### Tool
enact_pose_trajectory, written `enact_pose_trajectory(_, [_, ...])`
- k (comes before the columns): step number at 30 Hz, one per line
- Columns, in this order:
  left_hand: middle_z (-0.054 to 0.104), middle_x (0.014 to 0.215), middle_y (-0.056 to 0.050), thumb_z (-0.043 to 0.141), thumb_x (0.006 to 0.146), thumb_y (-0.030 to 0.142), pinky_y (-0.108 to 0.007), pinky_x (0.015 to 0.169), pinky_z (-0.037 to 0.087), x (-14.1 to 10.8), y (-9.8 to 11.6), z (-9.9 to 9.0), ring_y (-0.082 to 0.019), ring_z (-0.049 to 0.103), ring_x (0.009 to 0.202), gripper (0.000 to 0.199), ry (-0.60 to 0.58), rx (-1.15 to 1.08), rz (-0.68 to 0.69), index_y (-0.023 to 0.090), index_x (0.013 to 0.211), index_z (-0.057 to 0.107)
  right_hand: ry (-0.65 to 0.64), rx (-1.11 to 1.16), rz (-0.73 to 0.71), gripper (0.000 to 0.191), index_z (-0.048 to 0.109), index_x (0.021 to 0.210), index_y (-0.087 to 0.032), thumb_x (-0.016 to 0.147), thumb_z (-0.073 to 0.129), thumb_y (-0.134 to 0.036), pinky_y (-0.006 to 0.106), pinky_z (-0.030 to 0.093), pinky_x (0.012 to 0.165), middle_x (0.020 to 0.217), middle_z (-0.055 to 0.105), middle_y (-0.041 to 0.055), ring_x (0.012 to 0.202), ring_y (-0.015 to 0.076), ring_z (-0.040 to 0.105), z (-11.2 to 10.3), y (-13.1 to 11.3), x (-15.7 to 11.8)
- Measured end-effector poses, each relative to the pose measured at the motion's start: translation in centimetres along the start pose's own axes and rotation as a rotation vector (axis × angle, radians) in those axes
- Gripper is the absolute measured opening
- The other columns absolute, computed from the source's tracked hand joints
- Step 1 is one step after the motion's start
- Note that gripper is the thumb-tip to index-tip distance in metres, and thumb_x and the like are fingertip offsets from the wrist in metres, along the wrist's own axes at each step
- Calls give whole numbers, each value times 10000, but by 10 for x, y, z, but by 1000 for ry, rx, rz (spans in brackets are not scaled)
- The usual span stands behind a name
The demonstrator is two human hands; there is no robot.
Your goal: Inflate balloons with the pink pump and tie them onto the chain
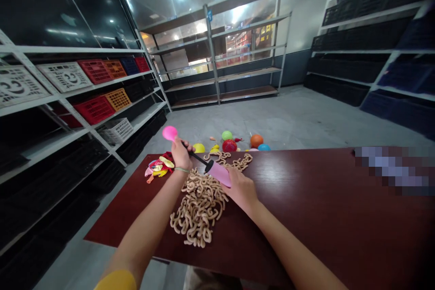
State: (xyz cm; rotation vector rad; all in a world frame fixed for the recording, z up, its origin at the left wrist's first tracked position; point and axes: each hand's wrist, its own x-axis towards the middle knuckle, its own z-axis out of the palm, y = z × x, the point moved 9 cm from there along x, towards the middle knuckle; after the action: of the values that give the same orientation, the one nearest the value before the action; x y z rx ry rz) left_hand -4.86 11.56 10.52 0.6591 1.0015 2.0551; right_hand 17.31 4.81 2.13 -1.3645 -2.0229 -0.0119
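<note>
Pink rubber balloon (169,133) is gripped at its neck by the left hand (181,155), closed around the black nozzle of a pink plastic hand pump (219,174). That pump's barrel is held in the closed right hand (238,189), just above tangled beige curly strands (199,206) heaped on a dark red wooden table (306,199).

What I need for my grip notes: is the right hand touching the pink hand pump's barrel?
Touching: the head view shows the right hand closed against the end of the pink pump barrel, with no gap.
</note>
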Motion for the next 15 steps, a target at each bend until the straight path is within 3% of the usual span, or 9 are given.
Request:
enact_pose_trajectory(4, [381,557,84,552,860,435,-169,406,303,33,32,-3,-46,341,388,277,10,-18,46,218,774,403,28,8,-11,425,523,1213,-201,815,627,-307,298,511,725,1077,694,82,940,225,673,0,4,-1])
enact_pose_trajectory(7, [372,567,82,561,857,416,-175,391,266,32,37,6,-45,328,391,266,-29,-46,62,215,775,407,38,2,20,419,529,1200,-213,801,630,-294,290,505,677,1033,708,71,880,222,684,1,7,-2])
enact_pose_trajectory(10, [365,574,82,583,856,424,-177,396,277,9,12,21,-44,331,399,283,-108,-67,8,212,775,414,32,-6,66,403,550,1174,-223,786,635,-288,290,494,630,983,719,66,817,224,691,1,9,-3])
enact_pose_trajectory(15, [417,585,70,629,831,496,-190,428,341,-47,-56,43,-49,376,420,357,-279,-35,-198,208,775,425,46,30,144,441,538,1216,-227,797,631,-327,302,484,605,1027,720,64,802,236,700,0,13,-5])
